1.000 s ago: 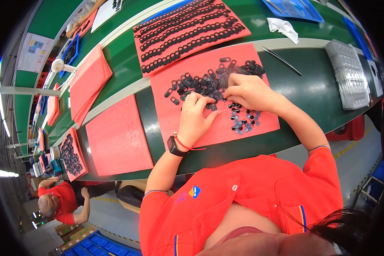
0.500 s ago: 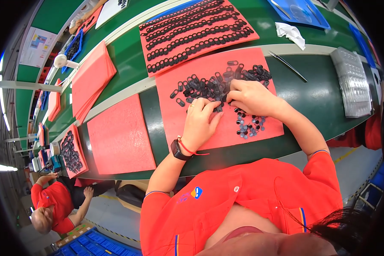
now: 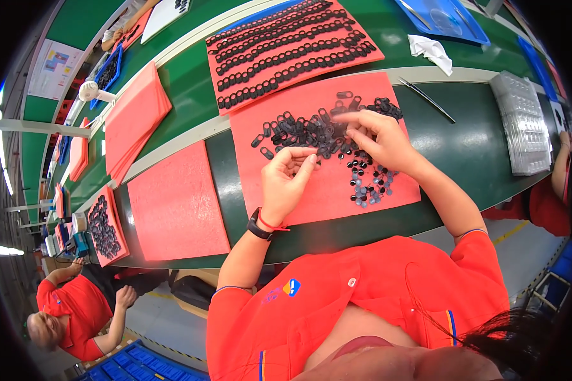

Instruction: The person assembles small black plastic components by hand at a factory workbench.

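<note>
Above the near side of a pile of small black oblong parts (image 3: pixel 305 131), each with an oval opening, is my left hand (image 3: pixel 289 178). Its thumb and fingertips are pinched together; whatever is between them is too small to make out. My right hand (image 3: pixel 381 140) hovers at the pile's right side, index finger stretched out and thumb apart, with some blur at the tips. Nothing shows in it. Below it lie small round discs (image 3: pixel 370 184), some shiny black and some greyish clear. Pile and discs rest on a pink foam sheet (image 3: pixel 267 197).
Beyond is a pink sheet (image 3: pixel 292 79) with rows of black parts. Tweezers (image 3: pixel 427 100), a white cloth (image 3: pixel 431 53) and a blue tray (image 3: pixel 448 19) are at right, near stacked clear plastic trays (image 3: pixel 521 127). Leftward lie another pink sheet (image 3: pixel 179 203) and a seated co-worker (image 3: pixel 82 308).
My left hand has drawn back toward me, its fingers now curled into a pinch. The right hand has lifted from the pile and its index finger has straightened. The co-worker's arm has moved.
</note>
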The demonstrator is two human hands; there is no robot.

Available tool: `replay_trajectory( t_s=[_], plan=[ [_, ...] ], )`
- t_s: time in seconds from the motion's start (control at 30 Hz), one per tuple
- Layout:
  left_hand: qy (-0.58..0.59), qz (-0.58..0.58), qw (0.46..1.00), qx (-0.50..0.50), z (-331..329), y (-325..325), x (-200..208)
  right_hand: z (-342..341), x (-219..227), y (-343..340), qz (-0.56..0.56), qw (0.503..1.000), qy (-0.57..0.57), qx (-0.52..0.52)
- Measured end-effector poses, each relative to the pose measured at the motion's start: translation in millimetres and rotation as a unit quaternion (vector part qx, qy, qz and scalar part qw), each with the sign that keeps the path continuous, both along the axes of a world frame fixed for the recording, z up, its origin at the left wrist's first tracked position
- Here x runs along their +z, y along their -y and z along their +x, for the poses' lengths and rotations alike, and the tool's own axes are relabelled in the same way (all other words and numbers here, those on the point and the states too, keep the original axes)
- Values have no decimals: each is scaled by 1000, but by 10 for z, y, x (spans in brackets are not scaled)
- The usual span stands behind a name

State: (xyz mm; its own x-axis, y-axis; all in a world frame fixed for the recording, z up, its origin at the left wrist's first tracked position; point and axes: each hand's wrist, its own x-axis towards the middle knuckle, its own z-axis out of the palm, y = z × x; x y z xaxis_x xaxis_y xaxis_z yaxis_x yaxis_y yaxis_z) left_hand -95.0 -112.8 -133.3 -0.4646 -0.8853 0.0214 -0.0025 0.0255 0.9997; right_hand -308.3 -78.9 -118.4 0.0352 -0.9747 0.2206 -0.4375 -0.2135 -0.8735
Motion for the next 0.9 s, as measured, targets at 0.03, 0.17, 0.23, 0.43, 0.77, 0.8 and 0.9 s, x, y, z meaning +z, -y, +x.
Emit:
replay_trajectory(
  t_s=[0.03, 0.17, 0.23, 0.43, 0.77, 0.8, 0.9],
  plan=[
    [-1, 0, 1000, -1, 10, 5, 10, -7, -13, -1, -43, 998, -49, 5],
    [-26, 53, 998, 9, 25, 16, 33, 37, -40, -64, 82, 994, 71, 7],
    [-28, 52, 998, 17, 16, 11, 61, 60, -54, -88, 141, 977, 160, 8],
    [-38, 56, 997, 39, 21, 50, 68, 109, 67, -129, 191, 975, 110, 16],
    [-90, 110, 989, 41, -50, 70, 207, 164, -44, -167, -99, 991, -38, 75],
    [-95, 122, 987, 39, -41, 71, 200, 183, 3, -188, -99, 992, -38, 75],
    [-112, 148, 982, 19, -24, 85, 170, 263, 143, -245, 22, 997, 56, 48]
  ],
)
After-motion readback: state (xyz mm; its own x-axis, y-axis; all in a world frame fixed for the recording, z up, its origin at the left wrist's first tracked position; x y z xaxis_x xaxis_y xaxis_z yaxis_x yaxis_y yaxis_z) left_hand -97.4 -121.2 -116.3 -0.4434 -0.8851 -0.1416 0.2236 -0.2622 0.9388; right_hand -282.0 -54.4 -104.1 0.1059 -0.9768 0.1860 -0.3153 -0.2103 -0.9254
